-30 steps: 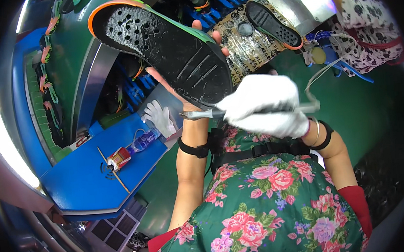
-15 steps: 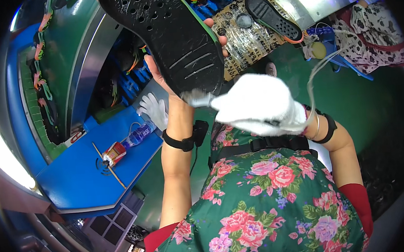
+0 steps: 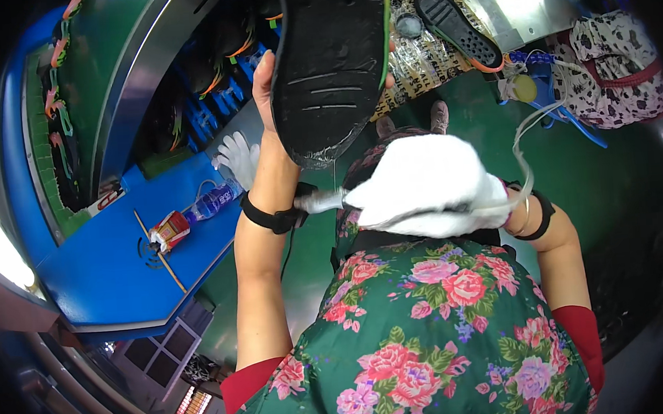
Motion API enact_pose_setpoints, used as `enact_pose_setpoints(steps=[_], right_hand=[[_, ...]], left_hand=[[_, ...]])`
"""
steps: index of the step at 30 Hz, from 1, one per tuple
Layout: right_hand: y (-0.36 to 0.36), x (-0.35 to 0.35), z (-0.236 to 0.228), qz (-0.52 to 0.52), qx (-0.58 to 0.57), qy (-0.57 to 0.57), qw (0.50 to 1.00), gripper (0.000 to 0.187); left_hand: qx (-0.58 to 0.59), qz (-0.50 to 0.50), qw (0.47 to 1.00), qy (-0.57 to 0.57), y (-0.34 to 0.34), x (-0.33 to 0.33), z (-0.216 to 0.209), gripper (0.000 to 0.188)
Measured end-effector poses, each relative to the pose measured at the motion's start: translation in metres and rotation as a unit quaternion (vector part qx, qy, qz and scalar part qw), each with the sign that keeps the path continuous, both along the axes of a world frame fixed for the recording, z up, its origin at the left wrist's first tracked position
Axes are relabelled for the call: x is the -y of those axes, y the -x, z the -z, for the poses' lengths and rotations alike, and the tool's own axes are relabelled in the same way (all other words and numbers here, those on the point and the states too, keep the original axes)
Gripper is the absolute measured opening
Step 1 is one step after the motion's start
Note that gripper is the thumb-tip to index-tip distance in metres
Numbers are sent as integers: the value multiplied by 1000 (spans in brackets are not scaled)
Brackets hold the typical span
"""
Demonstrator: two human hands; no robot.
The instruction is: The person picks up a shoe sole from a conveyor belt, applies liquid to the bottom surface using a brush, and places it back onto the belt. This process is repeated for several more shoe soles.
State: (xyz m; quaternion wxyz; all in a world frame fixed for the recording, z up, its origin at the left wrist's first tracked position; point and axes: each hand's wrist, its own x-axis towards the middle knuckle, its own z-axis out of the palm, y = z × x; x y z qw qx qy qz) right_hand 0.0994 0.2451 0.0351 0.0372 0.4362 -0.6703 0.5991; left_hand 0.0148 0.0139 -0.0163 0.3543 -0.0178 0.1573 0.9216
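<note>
A black shoe sole [image 3: 329,61] rests in my bare left hand [image 3: 265,96], its face with holes and slots turned up. The thumb shows along its left side and fingertips curl past its right edge; the palm is hidden behind it. My right hand [image 3: 426,185] wears a white glove and is closed around a brush [image 3: 322,201] with pale, slightly blurred bristles. The brush is just below the sole's near end, apart from it, with a thin glue-like strand hanging between them. A clear hose [image 3: 523,143] runs from near the right wrist toward the far right.
Another sole [image 3: 457,29] and a small round clear dish [image 3: 409,25] lie on a taped cardboard surface [image 3: 422,74]. On the blue table [image 3: 99,285] are a bottle [image 3: 214,200], a red packet [image 3: 169,231], a stick [image 3: 159,250] and a white glove [image 3: 237,160]. A person in patterned clothing [image 3: 614,72] is at right.
The brush has left the sole's near end and moved down toward me. The sole has shifted right and turned more upright in my left hand.
</note>
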Motion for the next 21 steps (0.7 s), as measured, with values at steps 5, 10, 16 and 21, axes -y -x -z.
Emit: enact_pose_setpoints(steps=[5,10,16,21], right_hand=[[9,-9,6,65,-21,-44,997,29],[7,-8,1,17,-46,-56,997,28],[14,-6,-6,50,76,-13,996,20],[8,-10,-7,65,336,177,923,16]], left_hand=[[4,51,992,113,4,13,1,104],[50,23,996,66,4,21,1,67],[64,18,997,42,-1,18,0,63],[50,-14,998,45,-10,-1,-4,75]])
